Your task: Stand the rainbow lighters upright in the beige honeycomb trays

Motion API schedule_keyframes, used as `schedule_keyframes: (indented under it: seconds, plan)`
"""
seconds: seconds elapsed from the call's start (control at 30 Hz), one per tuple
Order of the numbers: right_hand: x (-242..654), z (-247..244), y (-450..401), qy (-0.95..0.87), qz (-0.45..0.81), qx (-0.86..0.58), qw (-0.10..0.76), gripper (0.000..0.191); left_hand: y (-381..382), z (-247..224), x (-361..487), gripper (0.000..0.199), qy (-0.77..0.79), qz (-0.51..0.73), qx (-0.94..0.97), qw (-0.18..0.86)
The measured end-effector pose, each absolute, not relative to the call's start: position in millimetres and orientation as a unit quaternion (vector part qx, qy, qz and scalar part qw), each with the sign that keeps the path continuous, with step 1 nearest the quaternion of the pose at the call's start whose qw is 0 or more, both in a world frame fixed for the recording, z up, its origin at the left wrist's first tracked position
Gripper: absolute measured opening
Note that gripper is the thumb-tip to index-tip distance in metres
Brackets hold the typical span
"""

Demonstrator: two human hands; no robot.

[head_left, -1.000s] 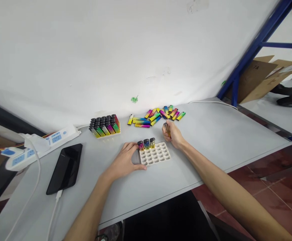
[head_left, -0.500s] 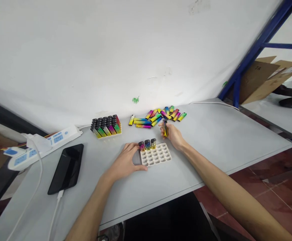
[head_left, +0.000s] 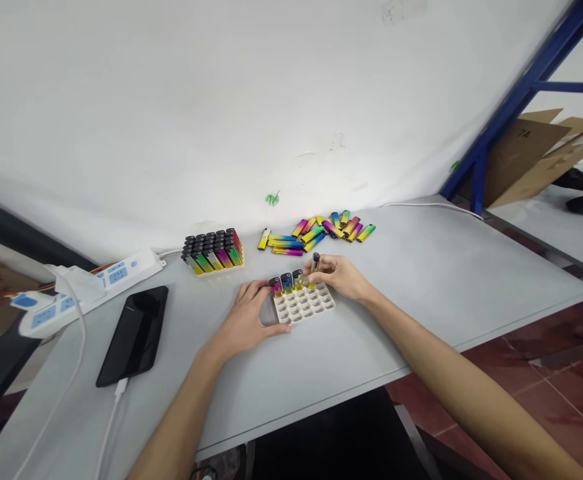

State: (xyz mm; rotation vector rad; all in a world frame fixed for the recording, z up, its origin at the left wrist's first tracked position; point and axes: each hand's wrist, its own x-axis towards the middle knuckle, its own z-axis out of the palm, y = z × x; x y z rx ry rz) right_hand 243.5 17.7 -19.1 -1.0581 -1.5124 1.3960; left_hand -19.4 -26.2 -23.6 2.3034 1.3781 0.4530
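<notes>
A white tray (head_left: 305, 307) with rows of slots lies on the table in front of me. Three lighters (head_left: 287, 283) stand upright in its back row, at the left end. My left hand (head_left: 249, 313) clasps the tray's left side, thumb at the front corner and fingers by the back corner. Between the thumb and fingers of my right hand (head_left: 339, 275) is a yellow lighter (head_left: 314, 270) with a dark top, held upright over the back row beside the third lighter. Whether its base sits in a slot is hidden by the fingers.
Loose colourful lighters (head_left: 316, 232) lie in a pile near the wall. To the left stands a filled block of lighters (head_left: 213, 252). A black phone (head_left: 132, 337) with a white cable and a power strip (head_left: 91, 290) occupy the table's left side.
My right hand has brought its lighter left and down, from beyond the tray to its back row. The tray and my left hand have shifted slightly left in view.
</notes>
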Motion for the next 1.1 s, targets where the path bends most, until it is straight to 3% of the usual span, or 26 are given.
schedule_keyframes:
  seconds: [0.27,0.5,1.1]
  plan:
    - [235.0,-26.8,18.2,-0.707,0.286,-0.53,0.37,0.036,-26.0,-21.8,-18.8,0.073,0.493,0.164,0.828,0.21]
    - [233.3,-32.0,18.6,-0.795,0.159,-0.499,0.306,0.037,-25.9,-22.5,-19.0,0.072,0.498,0.159,0.827,0.205]
    - [240.6,-23.2,18.4,-0.834,0.219,-0.423,0.279,0.045,-25.1,-22.7,-19.7,0.073,0.503,0.155,0.824,0.211]
